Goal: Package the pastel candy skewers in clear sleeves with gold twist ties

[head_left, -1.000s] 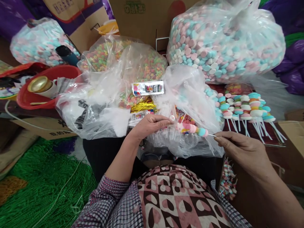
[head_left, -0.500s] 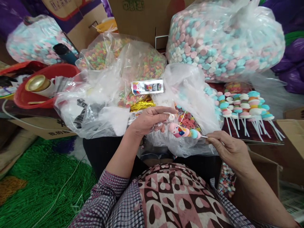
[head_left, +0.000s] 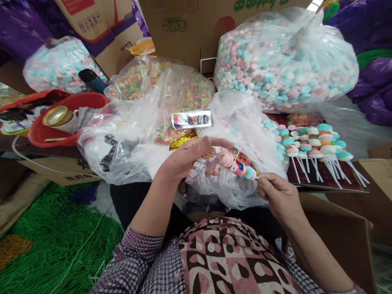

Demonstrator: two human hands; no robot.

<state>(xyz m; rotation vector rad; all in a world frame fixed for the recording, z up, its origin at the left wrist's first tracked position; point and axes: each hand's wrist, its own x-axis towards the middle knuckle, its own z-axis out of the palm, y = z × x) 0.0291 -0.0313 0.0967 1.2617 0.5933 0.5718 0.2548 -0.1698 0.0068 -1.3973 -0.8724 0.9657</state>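
My right hand pinches the white stick of a marshmallow skewer, which lies nearly level in front of me. Pink, yellow and blue pieces show along it. A clear printed plastic bag covers much of the skewer. At the bag's other end my left hand is curled round the plastic, index finger stretched above it and other fingertips below. Behind the hands lies a silver-white printed packet stack, with gold twist ties just in front, partly hidden by my left hand.
Finished marshmallow skewers lie in a row at right. Big clear bags of marshmallows and ring gummies stand behind. A red basin holds a metal bowl at left. Green cord covers the floor; an open carton sits right.
My right hand has moved left with the skewer, toward my left hand. The printed bag now reaches further along the marshmallows. The whole view has shifted slightly.
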